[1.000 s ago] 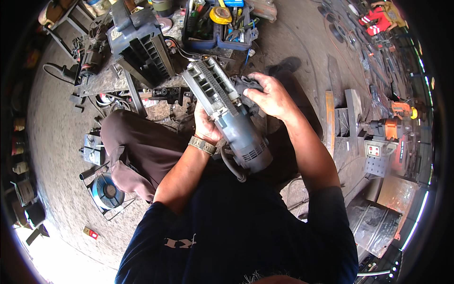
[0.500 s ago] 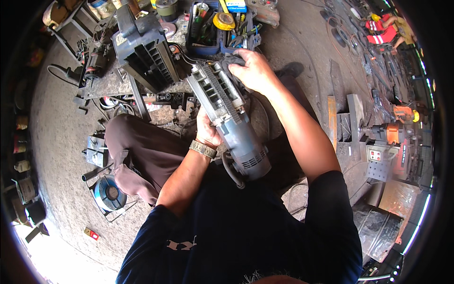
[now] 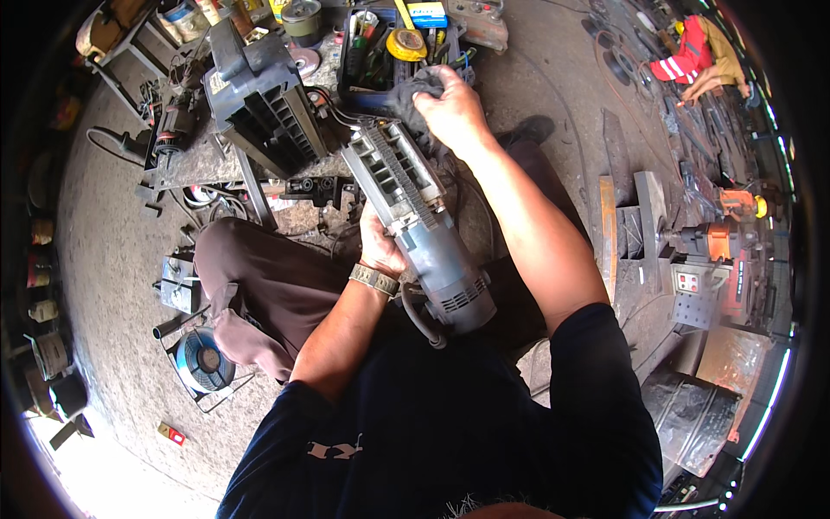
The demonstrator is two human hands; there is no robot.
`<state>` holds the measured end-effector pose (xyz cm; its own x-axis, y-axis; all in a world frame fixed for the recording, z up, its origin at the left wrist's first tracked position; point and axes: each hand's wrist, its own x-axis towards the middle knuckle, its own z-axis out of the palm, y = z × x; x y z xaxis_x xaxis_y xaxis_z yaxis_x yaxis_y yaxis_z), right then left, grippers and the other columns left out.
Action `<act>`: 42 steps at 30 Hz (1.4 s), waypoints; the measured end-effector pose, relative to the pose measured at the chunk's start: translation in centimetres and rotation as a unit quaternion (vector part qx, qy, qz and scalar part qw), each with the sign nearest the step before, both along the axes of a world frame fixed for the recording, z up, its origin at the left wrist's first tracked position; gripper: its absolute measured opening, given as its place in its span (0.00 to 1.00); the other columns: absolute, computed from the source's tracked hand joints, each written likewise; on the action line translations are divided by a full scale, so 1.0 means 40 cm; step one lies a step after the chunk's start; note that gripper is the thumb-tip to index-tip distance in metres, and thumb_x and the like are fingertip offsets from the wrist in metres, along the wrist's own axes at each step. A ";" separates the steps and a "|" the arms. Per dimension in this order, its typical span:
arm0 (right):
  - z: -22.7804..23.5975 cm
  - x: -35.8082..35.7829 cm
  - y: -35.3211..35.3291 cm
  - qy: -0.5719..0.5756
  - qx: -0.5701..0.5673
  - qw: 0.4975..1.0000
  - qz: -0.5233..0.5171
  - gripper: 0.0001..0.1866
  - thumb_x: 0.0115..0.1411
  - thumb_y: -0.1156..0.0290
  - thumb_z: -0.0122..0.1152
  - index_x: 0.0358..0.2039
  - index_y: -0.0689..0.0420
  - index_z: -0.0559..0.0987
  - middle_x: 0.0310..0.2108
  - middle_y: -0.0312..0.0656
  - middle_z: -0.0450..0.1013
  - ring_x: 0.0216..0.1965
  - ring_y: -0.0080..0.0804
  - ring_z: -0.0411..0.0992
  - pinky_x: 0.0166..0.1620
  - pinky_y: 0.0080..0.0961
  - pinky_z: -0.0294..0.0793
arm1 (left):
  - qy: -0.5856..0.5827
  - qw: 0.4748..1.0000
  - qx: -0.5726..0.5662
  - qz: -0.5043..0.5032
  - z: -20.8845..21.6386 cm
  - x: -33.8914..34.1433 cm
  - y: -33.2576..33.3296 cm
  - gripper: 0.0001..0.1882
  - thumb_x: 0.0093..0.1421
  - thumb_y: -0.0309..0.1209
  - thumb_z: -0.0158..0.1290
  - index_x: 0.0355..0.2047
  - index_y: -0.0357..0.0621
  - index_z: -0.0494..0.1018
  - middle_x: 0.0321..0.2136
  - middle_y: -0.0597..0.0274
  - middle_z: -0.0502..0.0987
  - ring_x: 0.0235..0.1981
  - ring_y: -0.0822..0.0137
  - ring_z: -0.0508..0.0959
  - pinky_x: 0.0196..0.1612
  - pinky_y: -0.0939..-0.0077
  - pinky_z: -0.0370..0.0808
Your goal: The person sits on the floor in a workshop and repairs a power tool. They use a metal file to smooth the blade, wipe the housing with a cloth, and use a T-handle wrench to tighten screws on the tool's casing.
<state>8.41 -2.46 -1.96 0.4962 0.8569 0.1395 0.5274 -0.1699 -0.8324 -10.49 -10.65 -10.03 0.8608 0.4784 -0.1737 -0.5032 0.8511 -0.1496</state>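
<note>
Left hand gripped big grey-blue metal power tool from below. Right hand squeezed dark grey cloth rag at tool's far end.

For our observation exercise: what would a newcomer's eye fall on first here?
The big grey power tool across the person's lap at centre, steadied underneath by the left hand. At its far end the right hand presses a dark rag, just before an open toolbox holding a yellow tape measure.

Surface: bare concrete floor, dusty.
11 o'clock: dark ribbed machine housing.
12 o'clock: open toolbox with yellow tape measure.
8 o'clock: wire spool; small red block.
3 o'clock: orange machine.
</note>
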 end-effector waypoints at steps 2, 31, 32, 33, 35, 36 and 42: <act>0.016 0.019 -0.017 0.025 -0.043 0.999 0.014 0.22 0.64 0.73 0.66 0.57 0.63 0.76 0.40 0.40 0.83 0.38 0.21 0.79 0.43 0.23 0.79 | -0.006 1.000 -0.002 -0.005 -0.001 -0.001 -0.003 0.34 0.66 0.58 0.49 0.54 0.37 0.76 0.46 0.43 0.83 0.44 0.46 0.84 0.51 0.46 0.82; 0.036 -0.021 -0.068 0.115 -0.128 0.969 0.175 0.23 0.67 0.77 0.61 0.61 0.70 0.71 0.41 0.44 0.82 0.38 0.21 0.80 0.43 0.20 0.81 | -0.004 1.000 -0.009 0.008 0.031 -0.007 0.000 0.34 0.67 0.58 0.50 0.55 0.37 0.76 0.47 0.42 0.82 0.45 0.46 0.84 0.51 0.46 0.82; 0.042 -0.021 -0.078 0.112 -0.125 0.970 0.175 0.23 0.68 0.78 0.60 0.61 0.70 0.72 0.41 0.44 0.82 0.38 0.20 0.79 0.43 0.20 0.81 | -0.001 1.000 -0.011 0.008 0.032 -0.004 0.000 0.35 0.67 0.58 0.50 0.55 0.37 0.75 0.47 0.42 0.82 0.45 0.46 0.84 0.52 0.46 0.82; 0.029 -0.016 -0.090 0.103 -0.111 0.972 0.178 0.23 0.67 0.78 0.61 0.61 0.70 0.72 0.41 0.43 0.82 0.38 0.20 0.79 0.42 0.20 0.81 | -0.005 1.000 -0.011 0.008 0.029 -0.002 -0.003 0.35 0.67 0.59 0.51 0.56 0.37 0.75 0.47 0.42 0.82 0.45 0.45 0.84 0.52 0.46 0.82; 0.003 -0.008 -0.113 0.086 -0.083 0.975 0.186 0.23 0.67 0.77 0.61 0.62 0.69 0.72 0.41 0.42 0.82 0.37 0.19 0.78 0.42 0.19 0.80 | -0.012 1.000 -0.008 0.009 0.021 0.002 -0.008 0.35 0.66 0.59 0.51 0.56 0.38 0.75 0.47 0.42 0.82 0.46 0.45 0.84 0.52 0.45 0.82; 0.004 -0.008 -0.122 0.088 -0.088 0.975 0.182 0.23 0.67 0.77 0.61 0.61 0.69 0.73 0.40 0.42 0.82 0.37 0.18 0.78 0.42 0.19 0.80 | -0.010 1.000 -0.012 0.014 0.020 0.003 -0.007 0.35 0.66 0.59 0.51 0.56 0.38 0.75 0.47 0.42 0.82 0.46 0.45 0.84 0.52 0.45 0.82; 0.038 -0.006 -0.195 0.133 -0.160 0.957 0.200 0.20 0.66 0.77 0.63 0.58 0.66 0.76 0.39 0.39 0.81 0.36 0.16 0.76 0.41 0.17 0.79 | 0.037 0.999 0.002 0.039 0.021 -0.006 0.007 0.33 0.68 0.57 0.47 0.56 0.39 0.75 0.47 0.45 0.82 0.47 0.46 0.84 0.53 0.44 0.81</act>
